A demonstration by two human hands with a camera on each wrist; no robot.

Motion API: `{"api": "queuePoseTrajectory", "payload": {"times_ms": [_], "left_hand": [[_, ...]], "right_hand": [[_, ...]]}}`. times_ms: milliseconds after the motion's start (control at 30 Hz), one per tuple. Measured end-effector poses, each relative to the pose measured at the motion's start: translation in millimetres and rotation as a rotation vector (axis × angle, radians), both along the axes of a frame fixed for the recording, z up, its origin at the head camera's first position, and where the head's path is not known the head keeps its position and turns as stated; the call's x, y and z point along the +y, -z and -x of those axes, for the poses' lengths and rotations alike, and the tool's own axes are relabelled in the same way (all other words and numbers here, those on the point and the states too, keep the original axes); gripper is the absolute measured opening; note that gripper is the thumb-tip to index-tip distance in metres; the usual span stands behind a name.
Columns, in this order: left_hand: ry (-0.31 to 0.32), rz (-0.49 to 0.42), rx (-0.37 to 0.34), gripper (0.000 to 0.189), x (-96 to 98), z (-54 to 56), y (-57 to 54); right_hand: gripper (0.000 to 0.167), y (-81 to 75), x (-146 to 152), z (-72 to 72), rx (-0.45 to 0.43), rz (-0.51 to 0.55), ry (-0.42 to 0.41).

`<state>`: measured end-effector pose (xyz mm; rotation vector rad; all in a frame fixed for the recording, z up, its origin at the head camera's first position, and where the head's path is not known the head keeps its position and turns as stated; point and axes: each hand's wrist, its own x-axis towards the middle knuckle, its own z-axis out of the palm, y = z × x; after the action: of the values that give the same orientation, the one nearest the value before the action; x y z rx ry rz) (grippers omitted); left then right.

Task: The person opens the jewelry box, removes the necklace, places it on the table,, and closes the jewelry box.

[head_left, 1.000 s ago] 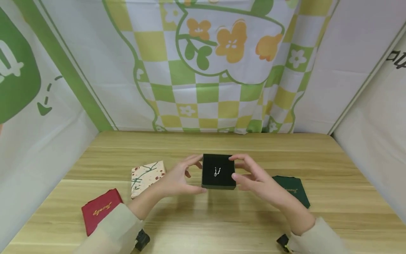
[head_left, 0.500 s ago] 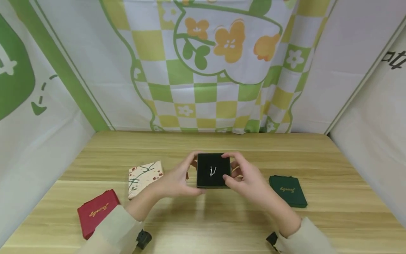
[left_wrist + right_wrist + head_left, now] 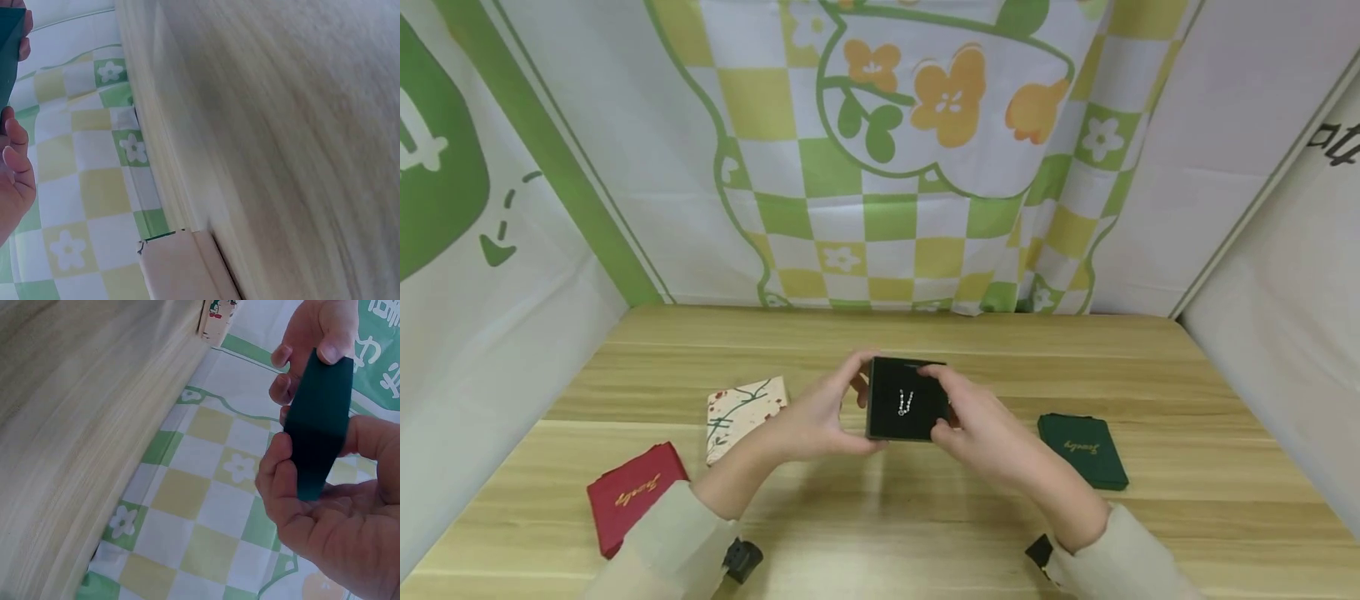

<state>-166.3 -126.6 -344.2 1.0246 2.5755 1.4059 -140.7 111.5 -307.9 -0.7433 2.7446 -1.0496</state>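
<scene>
A small square jewelry box (image 3: 889, 421), dark green outside with a black pad inside, is held above the table in both hands. On the pad lies a small silver chain (image 3: 906, 403). My left hand (image 3: 816, 425) grips the box's left side between thumb and fingers. From the right, my right hand (image 3: 988, 425) holds it, with index fingertip and thumb over the pad's right part. In the right wrist view the green underside of the box (image 3: 320, 403) shows, the right fingers curled against it. Only a corner of the box (image 3: 7, 53) appears in the left wrist view.
On the wooden table (image 3: 880, 542), a floral-patterned box or lid (image 3: 741, 412) lies left of the hands. A red pouch (image 3: 632, 496) is nearer the left sleeve. Right of the right forearm sits a green pouch (image 3: 1086, 450). A patterned curtain (image 3: 895, 225) hangs behind.
The right hand has moved left, its fingertips reaching further over the pad. The box has shifted slightly left and tilted a little. The left hand keeps its grip.
</scene>
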Motion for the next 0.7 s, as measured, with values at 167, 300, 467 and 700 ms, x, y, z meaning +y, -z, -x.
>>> {"api": "queuePoseTrajectory", "payload": {"times_ms": [167,300,467,700], "left_hand": [[0.006,0.015,-0.051,0.092,3.2,-1.0,1.8],[0.000,0.039,-0.048,0.093,5.9,-3.8,0.7],[-0.022,0.053,-0.025,0.092,8.2,-5.4,-3.3],[-0.045,0.070,0.007,0.092,11.7,-5.0,-6.7]], "right_hand": [[0.058,-4.1,5,2.3,-0.036,-0.049,-0.050],[0.052,-5.4,9,4.1,-0.076,-0.059,-0.054],[0.047,-2.5,6,1.2,-0.006,-0.036,0.017],[0.037,-0.4,3,-7.3,0.175,0.016,0.158]]}}
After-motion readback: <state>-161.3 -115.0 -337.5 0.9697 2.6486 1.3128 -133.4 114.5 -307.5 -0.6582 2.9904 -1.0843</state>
